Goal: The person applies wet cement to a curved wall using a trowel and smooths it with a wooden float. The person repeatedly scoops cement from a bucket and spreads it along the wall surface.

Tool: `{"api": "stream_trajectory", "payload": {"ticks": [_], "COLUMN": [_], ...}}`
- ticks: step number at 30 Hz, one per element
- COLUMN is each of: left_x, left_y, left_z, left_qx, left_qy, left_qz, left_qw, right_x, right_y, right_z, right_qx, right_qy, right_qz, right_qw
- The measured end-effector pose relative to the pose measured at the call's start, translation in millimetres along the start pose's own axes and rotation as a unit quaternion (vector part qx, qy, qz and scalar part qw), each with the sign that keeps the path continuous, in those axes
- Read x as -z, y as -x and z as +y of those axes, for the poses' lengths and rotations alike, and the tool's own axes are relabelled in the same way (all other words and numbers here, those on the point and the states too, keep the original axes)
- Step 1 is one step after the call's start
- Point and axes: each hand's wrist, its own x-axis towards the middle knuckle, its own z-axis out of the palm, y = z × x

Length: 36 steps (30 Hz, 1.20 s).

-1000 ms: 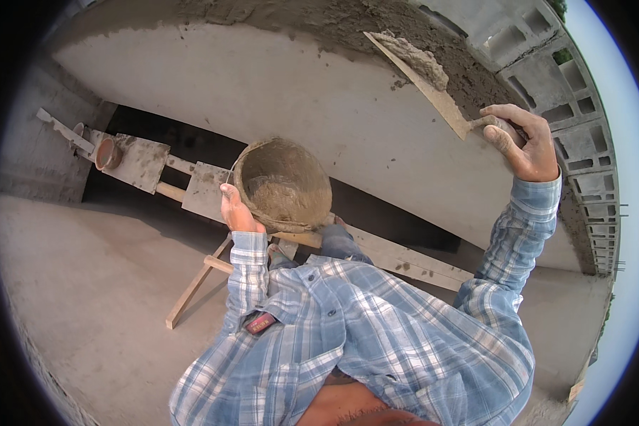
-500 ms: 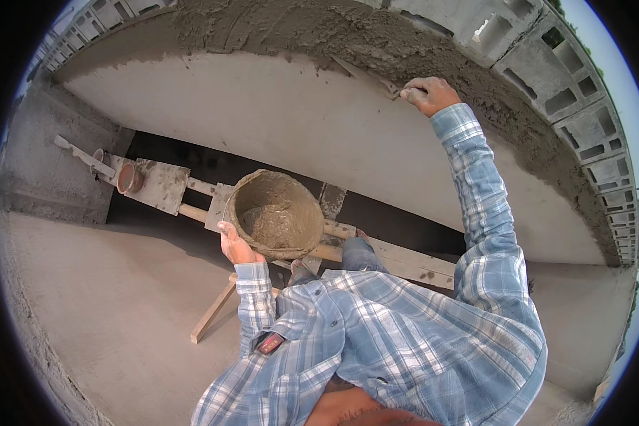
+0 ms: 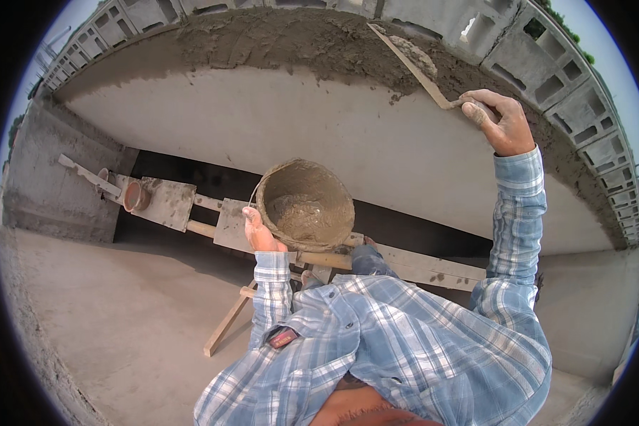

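Observation:
My left hand [image 3: 264,233] is closed on the left side of a mortar-caked bucket [image 3: 305,176], beside its wire handle. Wet grey mortar [image 3: 298,213] lies in the bottom of the bucket, which tips its mouth up toward me. Up at the right, my right hand [image 3: 500,122] grips the handle of a pointed trowel [image 3: 409,65]. A lump of mortar [image 3: 414,55] shows along the blade. Behind the trowel, a rough band of wet mortar [image 3: 263,44] coats the upper wall; whether the blade touches it I cannot tell.
Hollow concrete blocks [image 3: 468,28] top the curving wall above the smooth plaster [image 3: 234,106]. Below me runs a narrow plank scaffold [image 3: 426,264] over a dark gap. A small reddish-brown pot [image 3: 136,196] sits on its left part, and a wooden brace [image 3: 228,323] slants down.
My right hand and the trowel have moved right, and a lump of mortar now shows along the blade. The bucket and my left hand appear farther right, with the view shifted too.

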Motion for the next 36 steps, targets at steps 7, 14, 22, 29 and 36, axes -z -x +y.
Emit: {"api": "stream_trajectory", "payload": {"ticks": [7,14,22,29,36], "left_x": [2,85,230,327,326], "left_y": [-13,15,65,80,70], "left_z": [-19,-17,17,47,63], "left_qx": [0.017,-0.004,-0.048,-0.177,-0.147], "left_qy": [-0.023,0.015,-0.147,-0.286,-0.248], "left_qz": [0.037,0.177,0.455,0.508,0.548], "left_qw": [0.999,0.984,0.877,0.793,0.785], "right_x": [-193,-252,-225,-240,-280], "right_y": [74,140,156,101,96], "right_z": [-33,26,106,218,278], "right_qx": [-0.111,-0.269,-0.354,-0.282,-0.317], "right_qy": [-0.096,-0.283,-0.006,0.266,0.348], "right_qz": [-0.385,-0.308,-0.079,-0.071,-0.082], "right_qw": [0.911,0.868,0.932,0.919,0.879]}}
